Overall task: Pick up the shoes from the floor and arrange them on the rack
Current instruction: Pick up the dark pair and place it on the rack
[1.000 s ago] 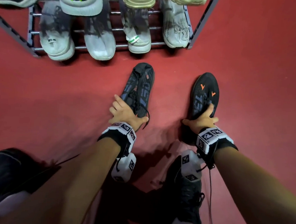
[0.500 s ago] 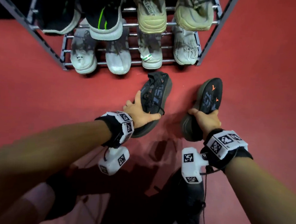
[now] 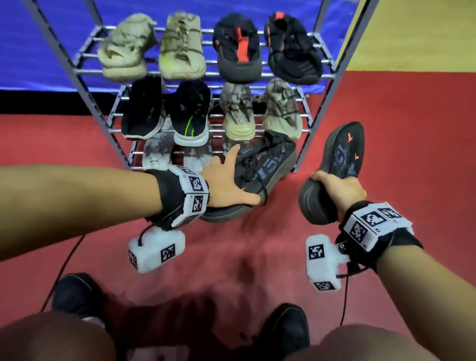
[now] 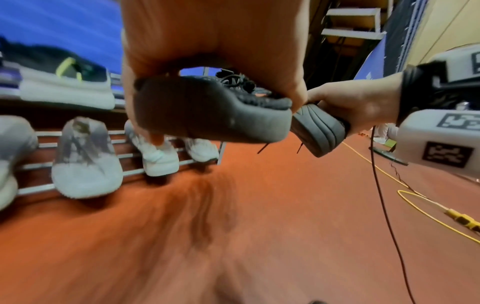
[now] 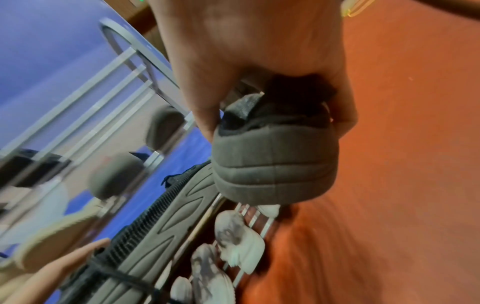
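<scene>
Both dark shoes [image 3: 263, 168] [image 3: 336, 164] off the red floor [image 3: 415, 164] (one per hand), now beside the rack [image 3: 315, 106].

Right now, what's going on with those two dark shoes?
Left hand grips one dark shoe, right hand the other. Both lifted near rack. Visible shelves full.

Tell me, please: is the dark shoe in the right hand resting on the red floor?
No, the right hand holds the dark shoe by its heel, lifted above the red floor.
</scene>
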A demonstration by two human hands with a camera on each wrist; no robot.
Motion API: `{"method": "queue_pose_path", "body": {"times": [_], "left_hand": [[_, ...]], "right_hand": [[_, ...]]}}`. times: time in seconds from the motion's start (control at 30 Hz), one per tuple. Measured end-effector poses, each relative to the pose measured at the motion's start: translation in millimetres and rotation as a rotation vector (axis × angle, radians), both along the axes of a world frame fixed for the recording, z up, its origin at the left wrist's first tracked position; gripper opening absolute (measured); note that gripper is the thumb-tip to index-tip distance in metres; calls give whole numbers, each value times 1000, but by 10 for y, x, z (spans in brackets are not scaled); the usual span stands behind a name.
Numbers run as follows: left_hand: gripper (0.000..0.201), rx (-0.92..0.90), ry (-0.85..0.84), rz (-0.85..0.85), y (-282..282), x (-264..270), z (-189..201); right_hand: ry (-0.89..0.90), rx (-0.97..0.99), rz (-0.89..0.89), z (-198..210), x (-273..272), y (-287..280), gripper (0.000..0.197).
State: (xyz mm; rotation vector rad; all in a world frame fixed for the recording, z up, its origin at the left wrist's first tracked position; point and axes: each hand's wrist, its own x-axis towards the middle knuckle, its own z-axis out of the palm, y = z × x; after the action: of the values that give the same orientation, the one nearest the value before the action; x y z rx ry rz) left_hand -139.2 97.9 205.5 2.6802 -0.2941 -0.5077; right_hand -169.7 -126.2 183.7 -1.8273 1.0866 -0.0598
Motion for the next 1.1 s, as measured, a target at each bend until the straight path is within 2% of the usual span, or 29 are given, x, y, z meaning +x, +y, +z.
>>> {"method": "queue_pose_path", "body": {"times": [0.13,0.2,0.4,0.53,0.63,0.9,1.1], "left_hand": [[119,-35,-108,-15,15,-42,530],[116,-42,-156,2,17,-53,748],[118,-147,-306,38,130,24,1468],[110,-244,-401,110,152,84,1900],[114,-294,-451,167,107,195,2173],[107,-498,-532,291,-62,690,2637],[106,-611,-450,396,-216,1196,2620]], "right_hand": [[-105,-65,89,590,-70,2,83],[-136,-143,152,800,-92,-11,79],[-226,-379,316,1549,-226,136,81],[-291,-449,387,1924,-172,218,87],[-333,-485,403,2145,-55,267,86],[-472,-453,354,2528,548,276,87],[-446,-427,304,2672,1165,159,73]]}}
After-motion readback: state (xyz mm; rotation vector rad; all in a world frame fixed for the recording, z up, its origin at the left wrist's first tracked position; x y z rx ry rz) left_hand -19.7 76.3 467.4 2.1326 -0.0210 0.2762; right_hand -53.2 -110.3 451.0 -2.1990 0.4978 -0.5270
